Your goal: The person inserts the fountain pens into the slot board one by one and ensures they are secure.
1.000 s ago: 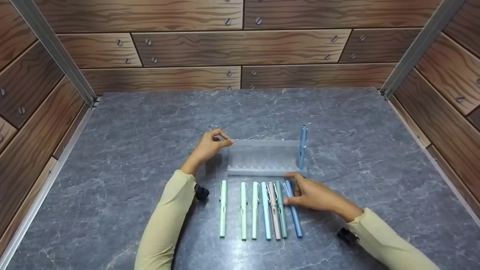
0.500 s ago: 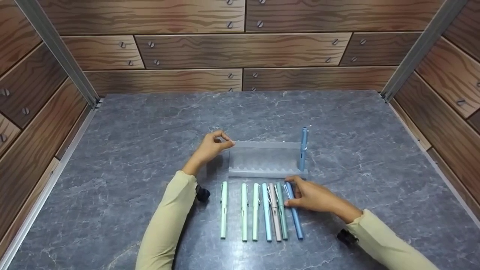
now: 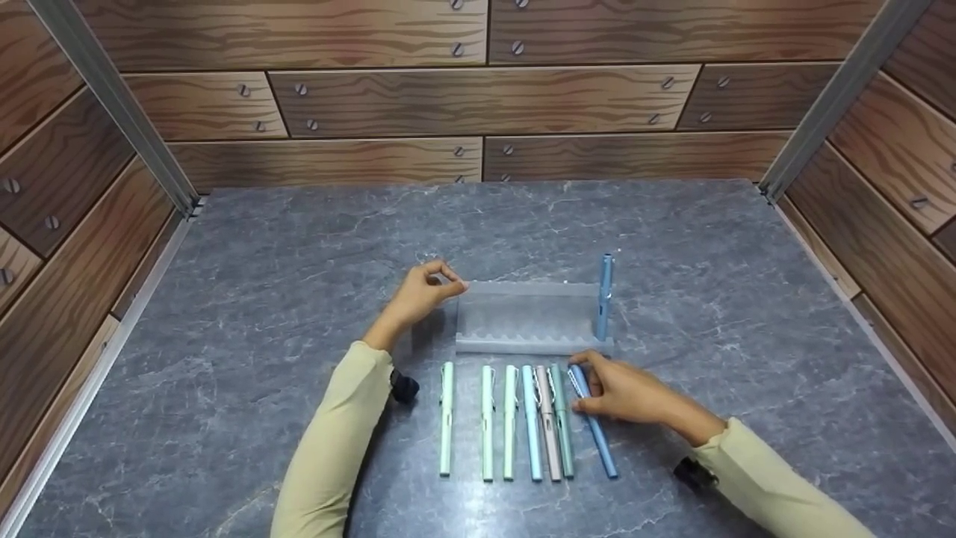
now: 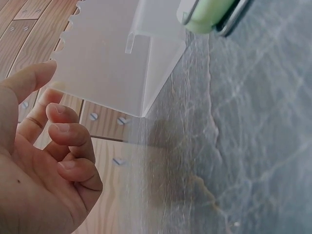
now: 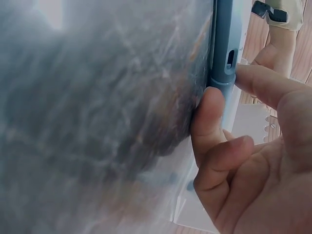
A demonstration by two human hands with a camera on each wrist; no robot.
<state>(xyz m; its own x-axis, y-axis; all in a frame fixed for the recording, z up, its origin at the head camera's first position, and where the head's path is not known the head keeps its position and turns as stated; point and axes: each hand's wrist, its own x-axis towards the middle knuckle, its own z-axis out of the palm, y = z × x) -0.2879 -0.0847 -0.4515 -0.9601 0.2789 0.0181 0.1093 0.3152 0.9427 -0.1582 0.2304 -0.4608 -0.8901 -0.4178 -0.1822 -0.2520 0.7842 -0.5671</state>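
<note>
My left hand (image 3: 422,293) pinches the upper left corner of a frosted clear pen stand (image 3: 523,314) between thumb and forefinger; the left wrist view shows its notched upper edge. At the stand's right end a blue pen (image 3: 604,299) leans upright in a slot. My right hand (image 3: 627,388) grips another blue pen (image 3: 603,448) near its clip end, with thumb and fingers on either side. That pen slants on the table, its lower end toward the right. In the right wrist view the fingertips close on the pen barrel (image 5: 224,53).
Left of the held pen, a row of capped pens lies before the stand: dark green (image 3: 563,433), grey-brown (image 3: 550,441), light blue (image 3: 532,433) and several pale green ones, one pale green pen (image 3: 447,426) set apart at the left. Wood-patterned walls (image 3: 478,97) surround the grey marbled table (image 3: 299,246).
The lower end of the gripped blue pen has swung right, away from the dark green pen, and my right hand has shifted slightly right. My left hand keeps its hold on the stand.
</note>
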